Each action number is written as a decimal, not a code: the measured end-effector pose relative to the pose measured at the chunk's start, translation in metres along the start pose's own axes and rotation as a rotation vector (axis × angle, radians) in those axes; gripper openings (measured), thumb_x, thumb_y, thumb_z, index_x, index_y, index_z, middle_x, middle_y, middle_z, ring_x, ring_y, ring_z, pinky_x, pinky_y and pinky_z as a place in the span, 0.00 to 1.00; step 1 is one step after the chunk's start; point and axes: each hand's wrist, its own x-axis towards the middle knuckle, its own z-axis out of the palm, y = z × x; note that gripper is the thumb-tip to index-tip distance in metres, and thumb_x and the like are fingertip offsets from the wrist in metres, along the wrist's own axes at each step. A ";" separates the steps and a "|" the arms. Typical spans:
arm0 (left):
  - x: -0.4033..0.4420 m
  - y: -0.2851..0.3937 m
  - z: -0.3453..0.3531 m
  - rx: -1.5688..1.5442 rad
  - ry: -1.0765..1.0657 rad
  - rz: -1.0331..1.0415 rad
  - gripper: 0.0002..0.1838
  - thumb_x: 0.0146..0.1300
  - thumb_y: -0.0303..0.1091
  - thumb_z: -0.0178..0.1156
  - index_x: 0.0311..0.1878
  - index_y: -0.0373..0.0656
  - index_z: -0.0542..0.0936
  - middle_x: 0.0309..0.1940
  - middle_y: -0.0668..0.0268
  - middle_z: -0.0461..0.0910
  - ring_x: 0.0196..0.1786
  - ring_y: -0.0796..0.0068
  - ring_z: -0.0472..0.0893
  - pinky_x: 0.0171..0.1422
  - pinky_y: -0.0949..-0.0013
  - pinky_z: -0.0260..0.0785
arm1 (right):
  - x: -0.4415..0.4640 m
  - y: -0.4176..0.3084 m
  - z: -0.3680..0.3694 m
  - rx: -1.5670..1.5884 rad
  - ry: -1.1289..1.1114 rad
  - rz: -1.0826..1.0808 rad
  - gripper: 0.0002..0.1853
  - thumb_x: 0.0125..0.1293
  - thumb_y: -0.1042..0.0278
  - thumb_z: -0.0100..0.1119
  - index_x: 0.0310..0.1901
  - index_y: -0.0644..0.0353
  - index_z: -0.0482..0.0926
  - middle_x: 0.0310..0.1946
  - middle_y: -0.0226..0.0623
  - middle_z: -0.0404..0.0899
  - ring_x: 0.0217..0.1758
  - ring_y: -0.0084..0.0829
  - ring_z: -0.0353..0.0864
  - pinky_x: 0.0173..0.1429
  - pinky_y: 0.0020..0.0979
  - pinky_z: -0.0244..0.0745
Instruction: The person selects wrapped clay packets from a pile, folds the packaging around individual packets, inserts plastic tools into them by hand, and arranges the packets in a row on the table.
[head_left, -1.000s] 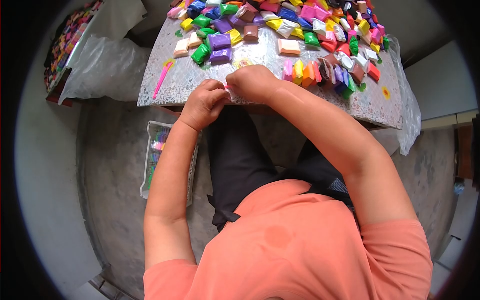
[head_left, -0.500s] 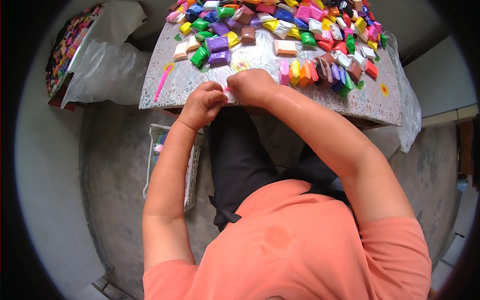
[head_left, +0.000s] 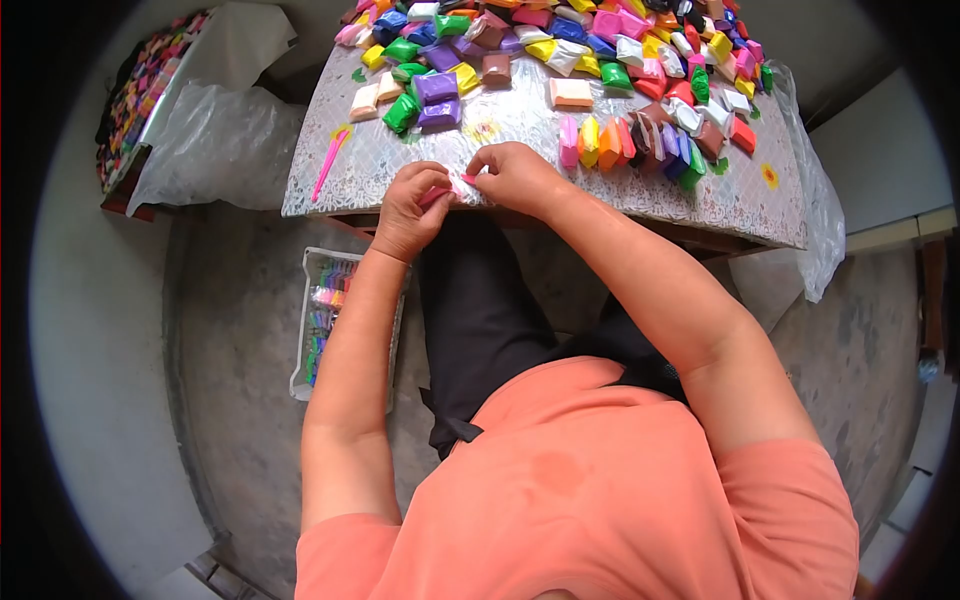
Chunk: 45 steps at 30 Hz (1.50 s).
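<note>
Both hands are close together at the table's near edge. My left hand (head_left: pixel 412 205) is closed, its fingers and thumb pinching a small pink piece (head_left: pixel 434 196); whether it is a clay tool or something else I cannot make out. Just to the right, my right hand (head_left: pixel 515 180) pinches another bit of pink (head_left: pixel 468 180) between thumb and forefinger. Thin clear wrapping seems to lie between the fingertips. To the left rest slim pink plastic tools (head_left: pixel 329 168). A row of wrapped colored clay packets (head_left: pixel 630 145) stands right of my right hand.
A large heap of wrapped packets (head_left: pixel 560 40) covers the far part of the lace-patterned table (head_left: pixel 300 185). Below on the floor is a white basket (head_left: pixel 300 345) with colorful packets. Clear plastic bags (head_left: pixel 215 150) hang at the left, near another packet pile (head_left: pixel 150 90).
My right fingers have lifted and spread a little from a curled position, drawing slightly right. Pink shows more in my left fingers. My left forearm has shifted right, revealing more of the basket.
</note>
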 end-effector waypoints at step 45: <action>0.009 0.006 -0.002 0.165 -0.015 -0.012 0.14 0.51 0.31 0.70 0.43 0.43 0.84 0.43 0.58 0.82 0.49 0.55 0.80 0.57 0.59 0.73 | -0.006 -0.002 0.000 -0.091 -0.012 -0.067 0.10 0.57 0.62 0.62 0.39 0.50 0.87 0.37 0.42 0.86 0.43 0.44 0.85 0.50 0.40 0.78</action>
